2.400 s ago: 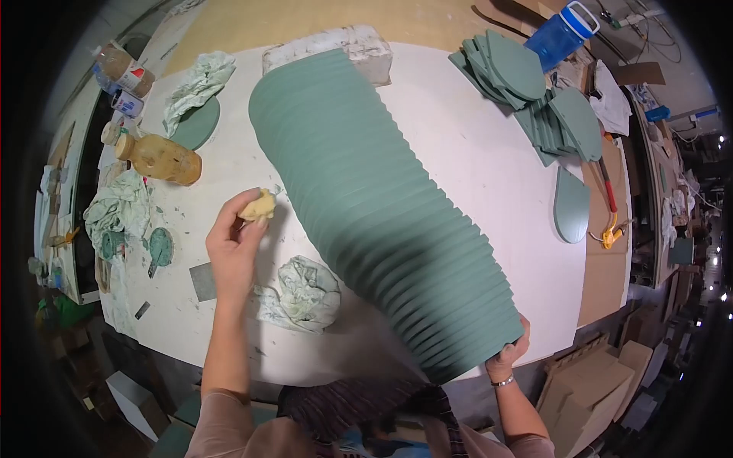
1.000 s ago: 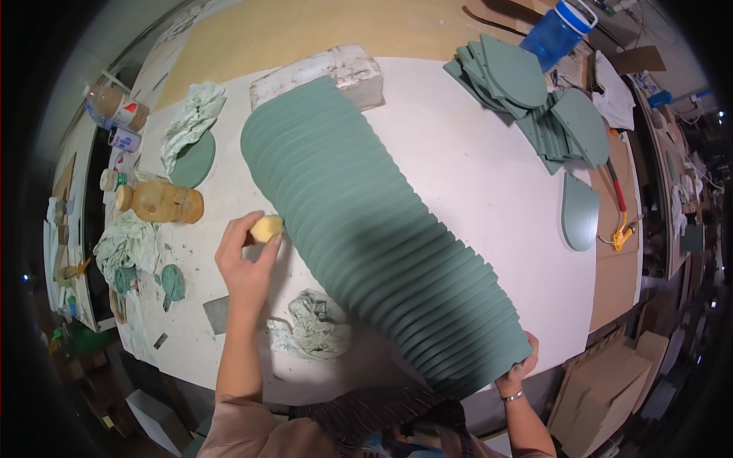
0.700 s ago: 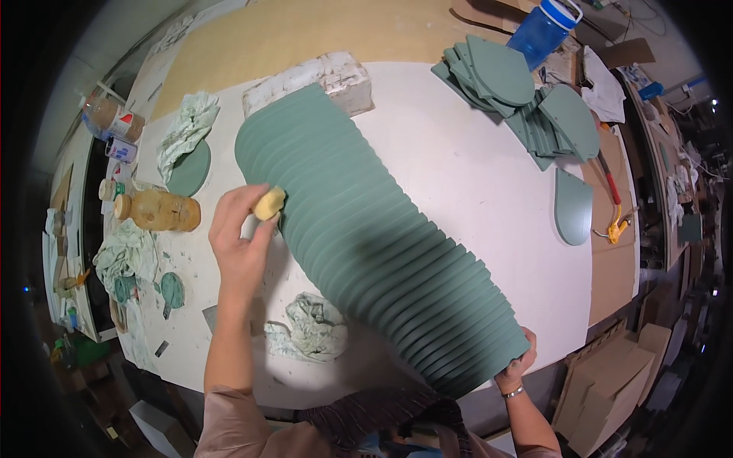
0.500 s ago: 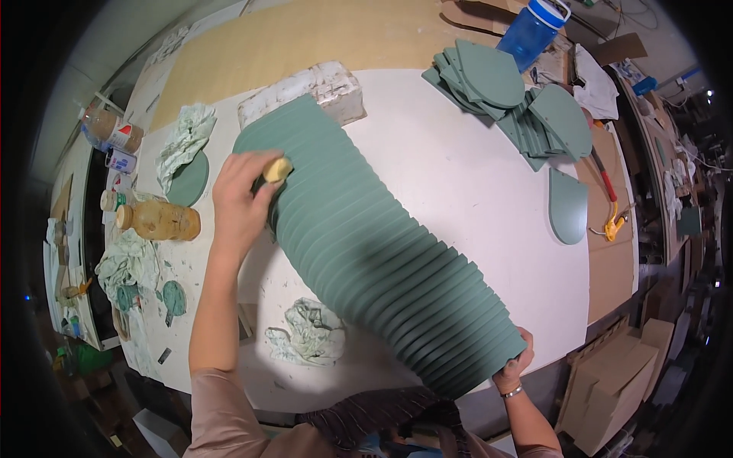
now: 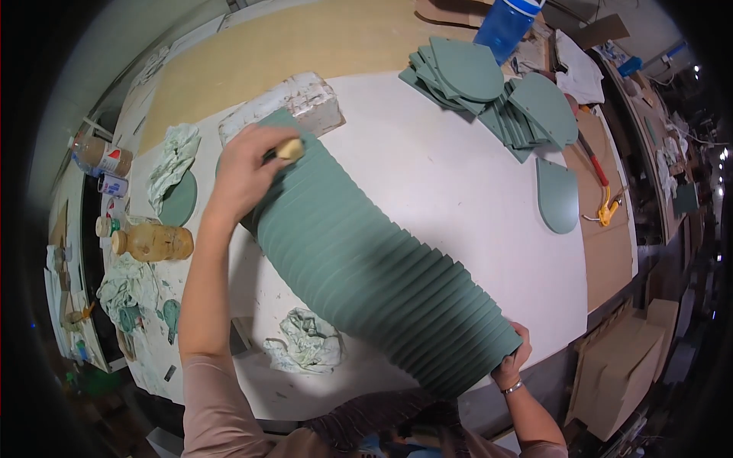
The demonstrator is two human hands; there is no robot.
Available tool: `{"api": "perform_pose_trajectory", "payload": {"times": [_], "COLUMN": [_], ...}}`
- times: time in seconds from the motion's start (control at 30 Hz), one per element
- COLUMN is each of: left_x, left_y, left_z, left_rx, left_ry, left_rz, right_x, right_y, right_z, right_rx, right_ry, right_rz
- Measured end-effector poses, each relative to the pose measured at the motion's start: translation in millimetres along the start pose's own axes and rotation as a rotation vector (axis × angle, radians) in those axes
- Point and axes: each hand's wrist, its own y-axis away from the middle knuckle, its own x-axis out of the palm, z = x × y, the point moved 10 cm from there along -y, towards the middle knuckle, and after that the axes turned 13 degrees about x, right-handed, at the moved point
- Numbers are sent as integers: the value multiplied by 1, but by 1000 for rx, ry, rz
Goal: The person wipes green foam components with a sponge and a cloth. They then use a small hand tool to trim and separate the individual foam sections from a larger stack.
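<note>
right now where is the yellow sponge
In the head view, the yellow sponge is left of centre, in the left hand, at the far end of the long green stack, near the whitish block.

Panel row point(image 5: 382, 267) runs diagonally on table point(image 5: 489, 221), far left to near right; block point(image 5: 309, 99) behind far end. Sponge point(image 5: 290, 149) in left hand point(image 5: 248, 164), at far end; right hand point(image 5: 511, 360) at near end. Cloth point(image 5: 309, 343) left of row, jar point(image 5: 156, 241) further left. Panel stack point(image 5: 467, 69) far right, jug point(image 5: 504, 30) behind.

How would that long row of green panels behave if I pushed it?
The row would likely slide apart, being many overlapping pieces. Those pieces seem stiff: the similar lone panel at right looks flat.
</note>
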Motion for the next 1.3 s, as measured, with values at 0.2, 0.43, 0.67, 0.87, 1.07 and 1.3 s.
{"api": "perform_pose_trajectory", "payload": {"times": [0.2, 0.43, 0.67, 0.87, 1.07, 1.3], "left_x": [-32, 15, 46, 52, 57, 42], "left_y": [43, 14, -30, -33, -27, -11], "left_z": [3, -67, -74, -80, -83, -103], "left_rx": [-128, 148, 167, 253, 186, 255], "left_ry": [55, 171, 116, 24, 64, 208], "left_rz": [-106, 34, 93, 119, 185, 78], "right_x": [-1, 3, 2, 2, 1, 1], "right_y": [-2, -2, -1, -1, -1, -1], "right_z": [5, 13, 9, 11, 8, 9], "right_rx": [-40, -44, -80, -130, -126, -99], "right_ry": [11, 7, -3, 24, 35, 1], "right_rz": [-10, 3, -7, -9, -6, -6]}}
